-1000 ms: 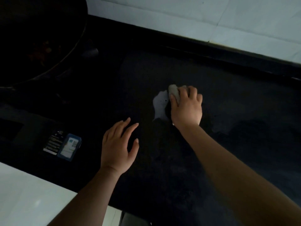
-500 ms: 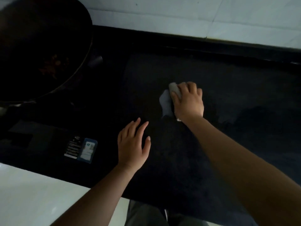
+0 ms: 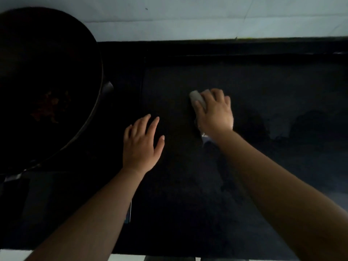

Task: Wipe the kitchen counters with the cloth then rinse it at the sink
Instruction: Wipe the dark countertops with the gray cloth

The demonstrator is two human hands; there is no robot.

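Head view: my right hand (image 3: pixel 213 112) presses the grey cloth (image 3: pixel 196 97) bunched under closed fingers onto the dark counter (image 3: pixel 263 176); my left hand (image 3: pixel 142 144) rests open and empty just beside it; unwiped counter lies nearest my right.

Two bare forearms over the dark tabletop (image 3: pixel 244 81), no sleeves visible, left hand (image 3: pixel 141 146) with short nails, right hand (image 3: pixel 214 112) unadorned

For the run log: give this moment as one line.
phase: wiping | right hand: pressing cloth on counter | left hand: open, empty | wok: left of hands | sink: not in view
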